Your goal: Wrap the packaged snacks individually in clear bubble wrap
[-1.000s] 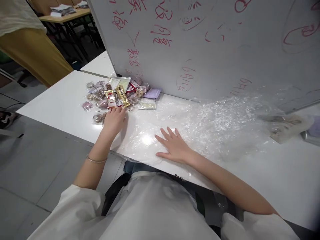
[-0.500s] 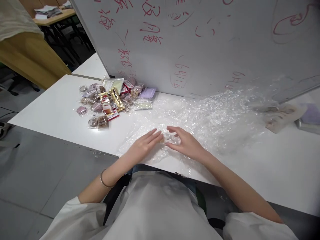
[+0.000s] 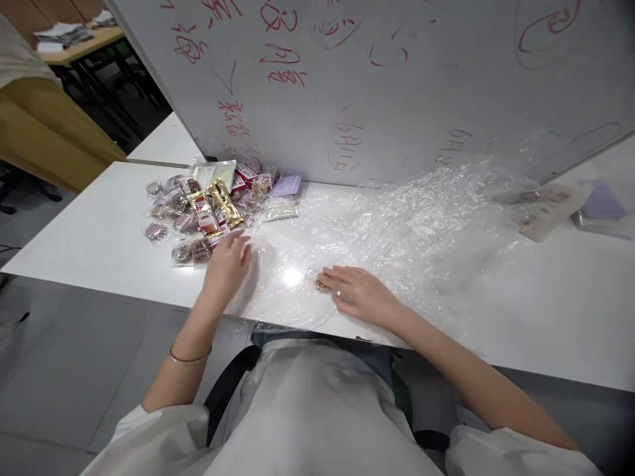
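My right hand [image 3: 361,294] lies flat on the clear plastic film [image 3: 397,231], fingers stretched out, the tips over the edge of a small brown snack piece [image 3: 321,283]. The fingers partly cover the snack; it looks wrapped. My left hand [image 3: 228,261] is raised at the near right side of a pile of packaged snacks [image 3: 183,205], its fingers apart and nothing visible in it. Close to it are two small wrapped brown sweets [image 3: 191,251]. A gold sachet [image 3: 225,203] and a red and white sachet [image 3: 204,210] lie on top of the pile.
A whiteboard [image 3: 317,92] with red writing stands along the back of the white table [image 3: 89,225]. At the right lie a beige printed bag [image 3: 553,208] and a purple item [image 3: 600,200] on a box. A person in mustard trousers [image 3: 49,125] stands at the far left.
My left hand has left the snack in the middle and moved left to the pile. My right hand has turned flat, its fingers now over the snack. The view has shifted slightly.
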A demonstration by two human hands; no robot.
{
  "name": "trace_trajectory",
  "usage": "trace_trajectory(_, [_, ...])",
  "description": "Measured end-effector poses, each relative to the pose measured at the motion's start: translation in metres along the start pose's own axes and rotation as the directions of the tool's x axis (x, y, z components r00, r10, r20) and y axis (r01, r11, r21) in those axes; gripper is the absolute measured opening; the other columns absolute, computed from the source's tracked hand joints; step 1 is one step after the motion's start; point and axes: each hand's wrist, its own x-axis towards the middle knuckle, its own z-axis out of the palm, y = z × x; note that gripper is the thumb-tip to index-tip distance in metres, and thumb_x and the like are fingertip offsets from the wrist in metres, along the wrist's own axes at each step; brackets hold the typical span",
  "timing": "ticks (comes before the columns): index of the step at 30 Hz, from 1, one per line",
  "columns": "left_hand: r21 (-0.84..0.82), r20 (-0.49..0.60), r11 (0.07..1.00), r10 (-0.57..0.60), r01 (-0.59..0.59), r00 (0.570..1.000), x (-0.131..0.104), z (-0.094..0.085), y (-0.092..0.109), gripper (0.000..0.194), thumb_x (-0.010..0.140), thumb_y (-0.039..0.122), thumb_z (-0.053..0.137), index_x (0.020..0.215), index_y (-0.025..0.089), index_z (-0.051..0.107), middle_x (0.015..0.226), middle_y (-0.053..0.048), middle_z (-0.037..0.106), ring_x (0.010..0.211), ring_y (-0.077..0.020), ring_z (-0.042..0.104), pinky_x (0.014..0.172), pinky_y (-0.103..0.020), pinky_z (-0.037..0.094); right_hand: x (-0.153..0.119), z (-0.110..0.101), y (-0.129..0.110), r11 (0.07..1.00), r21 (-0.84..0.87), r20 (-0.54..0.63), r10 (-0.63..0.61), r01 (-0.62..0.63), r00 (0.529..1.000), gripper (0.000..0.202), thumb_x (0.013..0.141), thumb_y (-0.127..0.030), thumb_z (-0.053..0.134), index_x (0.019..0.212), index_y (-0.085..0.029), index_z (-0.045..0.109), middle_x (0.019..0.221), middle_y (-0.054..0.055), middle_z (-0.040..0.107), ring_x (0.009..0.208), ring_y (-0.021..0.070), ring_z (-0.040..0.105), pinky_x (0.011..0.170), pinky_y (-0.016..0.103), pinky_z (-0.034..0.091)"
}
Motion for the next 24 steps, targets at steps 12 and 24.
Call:
trace_trajectory(12, [0.421, 0.261, 0.904, -0.043, -0.074, 0.964, 0.039, 0.000, -0.074, 0.035, 0.090, 0.017, 0.037, 0.108, 0.007, 0.065, 0.104, -0.024, 0.065, 0.107, -0.0386, 0.057, 0.086, -0.051, 0.049, 0.013, 0.003, -0.010, 0.997, -0.017, -0.073, 0.076, -0.077, 0.994, 0.034, 0.087, -0.022, 0.061, 0.121, -0.019, 0.060, 0.114, 0.008, 0.070, 0.104, 0.0247, 0.065, 0.102, 0.048, 0.046])
trace_trajectory(24, [0.237, 0.339, 0.902, 0.270, -0.360, 0.901, 0.086, 0.014, -0.055, 0.046, 0.087, 0.005, 0.038, 0.126, 0.011, 0.062, 0.132, -0.016, 0.064, 0.127, -0.0337, 0.052, 0.103, -0.050, 0.040, 0.008, 0.001, -0.014, 0.994, 0.006, -0.028, 0.110, -0.110, 0.994, 0.038, 0.093, -0.024, 0.057, 0.130, -0.021, 0.053, 0.126, 0.010, 0.066, 0.114, 0.0270, 0.063, 0.096, 0.047, 0.051])
